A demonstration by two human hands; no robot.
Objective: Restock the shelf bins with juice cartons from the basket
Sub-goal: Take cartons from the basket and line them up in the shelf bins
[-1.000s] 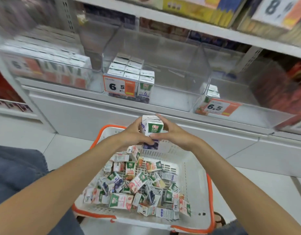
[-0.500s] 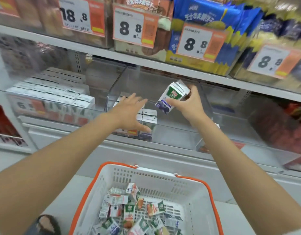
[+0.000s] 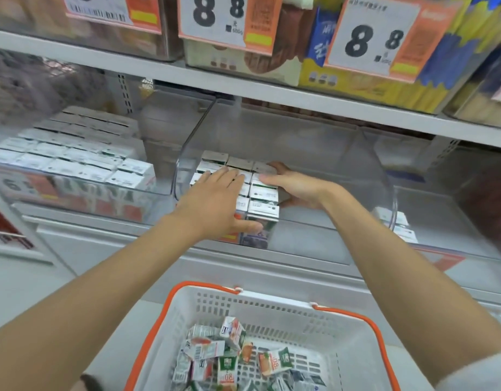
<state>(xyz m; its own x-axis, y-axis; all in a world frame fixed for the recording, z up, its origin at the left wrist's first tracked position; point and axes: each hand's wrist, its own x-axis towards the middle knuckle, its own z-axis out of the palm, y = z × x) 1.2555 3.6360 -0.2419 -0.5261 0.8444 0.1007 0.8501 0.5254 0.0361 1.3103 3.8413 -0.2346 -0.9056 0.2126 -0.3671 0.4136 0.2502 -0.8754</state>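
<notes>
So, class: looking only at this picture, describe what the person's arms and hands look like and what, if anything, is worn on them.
Both forearms are bare up to the picture's edge. The left hand and right hand wear no gloves; no rings, watch or bracelet show. At the lower right corner a pale grey sleeve edge appears on the right upper arm. No markings are visible.

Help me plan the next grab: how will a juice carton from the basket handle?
Likely stiff: the cartons in the basket, like this juice carton, keep boxy shape despite lying jumbled. Probably light, being small. Flat faces suggest no rolling, though upright they may tip.
</notes>
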